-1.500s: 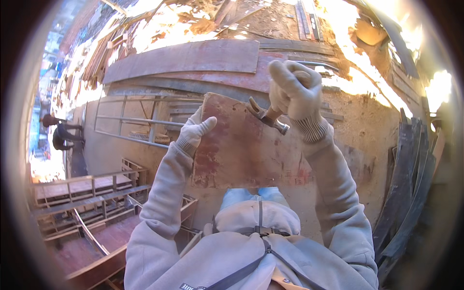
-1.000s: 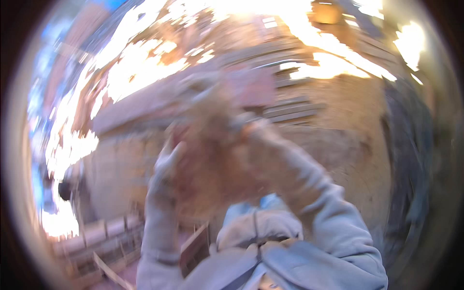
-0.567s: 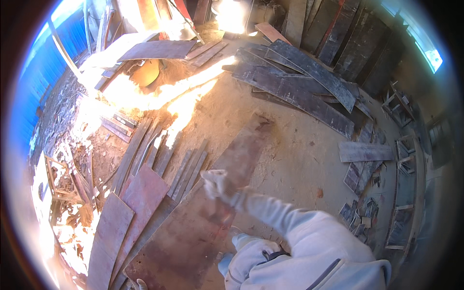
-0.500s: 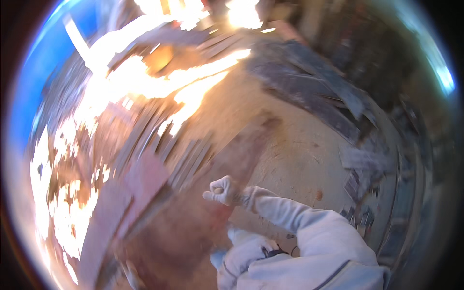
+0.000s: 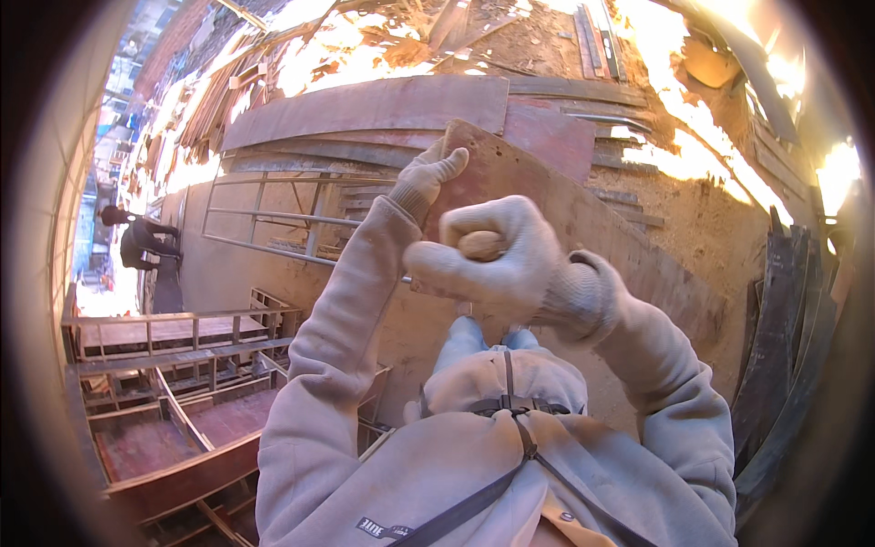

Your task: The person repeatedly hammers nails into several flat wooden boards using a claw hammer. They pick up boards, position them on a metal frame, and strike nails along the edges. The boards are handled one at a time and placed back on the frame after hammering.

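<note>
A long reddish-brown board (image 5: 629, 237) with a worn surface slants from the middle of the view down to the right. My left hand (image 5: 433, 173), in a pale glove, grips its upper left end, thumb over the face. Closer to the camera, my right hand (image 5: 515, 260) is raised in front of the board and covers part of it. Its gloved fingers are curled, with a rounded tip showing inside the curl. Whether it holds anything small is hidden. No contact between the right hand and the board can be made out.
Beyond the board lie stacked planks (image 5: 365, 114) and a metal bar frame (image 5: 264, 219). Wooden frames with reddish panels (image 5: 182, 428) stand at the lower left. Dark boards (image 5: 775, 328) lean at the right. Another person (image 5: 146, 242) bends over at the far left.
My view has swung round and steadied from a blur. The left hand now shows, gripping the board. My right hand appears larger and higher, still curled.
</note>
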The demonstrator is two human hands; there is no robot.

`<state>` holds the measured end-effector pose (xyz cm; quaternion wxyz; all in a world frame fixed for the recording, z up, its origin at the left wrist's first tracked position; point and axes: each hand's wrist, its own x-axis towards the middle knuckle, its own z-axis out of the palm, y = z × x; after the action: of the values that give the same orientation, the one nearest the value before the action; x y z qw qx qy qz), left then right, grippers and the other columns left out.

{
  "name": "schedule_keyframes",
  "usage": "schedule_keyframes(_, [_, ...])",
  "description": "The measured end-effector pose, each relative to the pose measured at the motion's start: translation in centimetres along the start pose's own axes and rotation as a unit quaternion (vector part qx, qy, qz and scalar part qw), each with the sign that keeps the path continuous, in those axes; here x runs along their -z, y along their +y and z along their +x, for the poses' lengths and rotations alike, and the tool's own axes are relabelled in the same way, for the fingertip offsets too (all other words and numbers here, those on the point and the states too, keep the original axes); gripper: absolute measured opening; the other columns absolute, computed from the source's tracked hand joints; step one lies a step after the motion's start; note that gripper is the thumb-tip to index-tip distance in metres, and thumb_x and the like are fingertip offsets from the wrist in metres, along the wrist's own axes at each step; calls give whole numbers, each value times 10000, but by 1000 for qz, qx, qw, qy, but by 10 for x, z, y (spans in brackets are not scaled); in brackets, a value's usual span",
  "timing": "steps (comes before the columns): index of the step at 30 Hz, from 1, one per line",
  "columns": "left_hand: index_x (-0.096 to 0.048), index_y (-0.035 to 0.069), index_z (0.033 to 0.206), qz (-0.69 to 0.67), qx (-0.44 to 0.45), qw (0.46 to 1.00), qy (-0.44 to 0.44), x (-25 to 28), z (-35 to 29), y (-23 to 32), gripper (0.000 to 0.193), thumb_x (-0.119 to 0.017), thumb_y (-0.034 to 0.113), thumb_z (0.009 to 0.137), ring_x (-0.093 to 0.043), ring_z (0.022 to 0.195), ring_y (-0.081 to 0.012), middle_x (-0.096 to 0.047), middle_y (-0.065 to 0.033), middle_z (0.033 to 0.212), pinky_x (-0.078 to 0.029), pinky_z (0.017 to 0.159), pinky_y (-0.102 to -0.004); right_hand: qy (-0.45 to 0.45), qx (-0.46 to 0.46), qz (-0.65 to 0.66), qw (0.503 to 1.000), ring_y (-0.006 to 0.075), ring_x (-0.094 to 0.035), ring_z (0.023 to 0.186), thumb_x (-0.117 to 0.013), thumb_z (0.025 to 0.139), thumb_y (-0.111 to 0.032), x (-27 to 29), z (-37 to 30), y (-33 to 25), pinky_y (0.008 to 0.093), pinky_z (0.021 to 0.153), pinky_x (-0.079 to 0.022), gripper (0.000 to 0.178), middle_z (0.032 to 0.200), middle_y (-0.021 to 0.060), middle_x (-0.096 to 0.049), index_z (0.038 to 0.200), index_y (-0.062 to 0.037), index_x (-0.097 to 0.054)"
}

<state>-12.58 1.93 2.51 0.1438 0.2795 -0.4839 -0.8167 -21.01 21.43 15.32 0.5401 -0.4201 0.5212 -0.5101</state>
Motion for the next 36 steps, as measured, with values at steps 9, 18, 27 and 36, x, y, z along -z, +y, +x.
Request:
schedule_keyframes(9, [-516, 110, 1515, 33, 74, 994, 67, 13, -3, 0, 554, -703, 239, 1010, -642, 1150, -172, -678, -35, 1297, -522, 989, -335, 100, 358, 205, 905, 207, -582, 642, -589, 986, -131, 27, -62, 43, 370, 688, -548, 171, 719, 28, -593, 846, -36, -612])
schedule_keyframes(18, [-424, 80, 1584, 62, 22, 997, 47, 16, -2, -5, 637, -680, 249, 1026, -544, 1342, -182, -597, -41, 1468, -411, 1145, -320, 118, 153, -85, 977, 71, -506, 561, -673, 898, -60, 53, -82, 78, 256, 506, -386, 219, 665, 4, -601, 691, -15, -621])
schedule_keyframes(27, [-532, 89, 1485, -26, -7, 999, -24, -10, -49, 8, 496, -668, 238, 1032, -671, 1012, -155, -692, -15, 1229, -575, 862, -322, -9, 156, -71, 985, 141, -577, 576, -770, 885, -397, -56, 19, -20, 362, 620, -524, 442, 570, 81, -606, 683, -17, -671])
schedule_keyframes(36, [-495, 116, 1509, 14, 29, 999, 13, 5, -40, -6, 562, -705, 243, 1003, -671, 1013, -171, -676, -35, 1258, -582, 853, -350, 10, 210, -85, 974, 268, -693, 607, -749, 892, -300, -51, 3, -40, 405, 659, -579, 321, 658, 126, -707, 710, -37, -713])
